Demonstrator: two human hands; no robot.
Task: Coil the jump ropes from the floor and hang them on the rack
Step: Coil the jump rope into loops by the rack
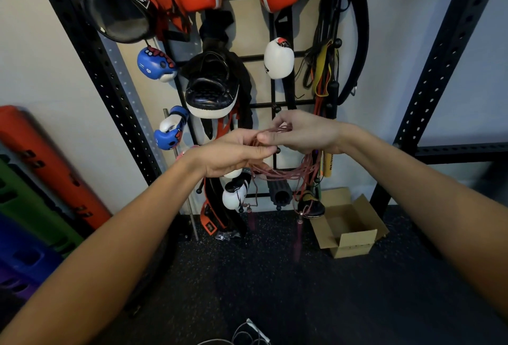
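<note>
Red jump rope (pixel 277 174) coils gripped by left hand (pixel 233 152); right hand (pixel 305 131) pinching strands.

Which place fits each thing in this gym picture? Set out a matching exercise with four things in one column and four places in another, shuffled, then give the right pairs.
Things:
1. red jump rope
2. cardboard box
3. white rope
4. black pad

Places:
A. lying on the floor at the bottom edge of the picture
B. hanging on the rack, above the hands
C. held in coils by the left hand and the right hand
D. open on the floor, right of the rack's foot

Pairs: 1-C, 2-D, 3-A, 4-B
</note>
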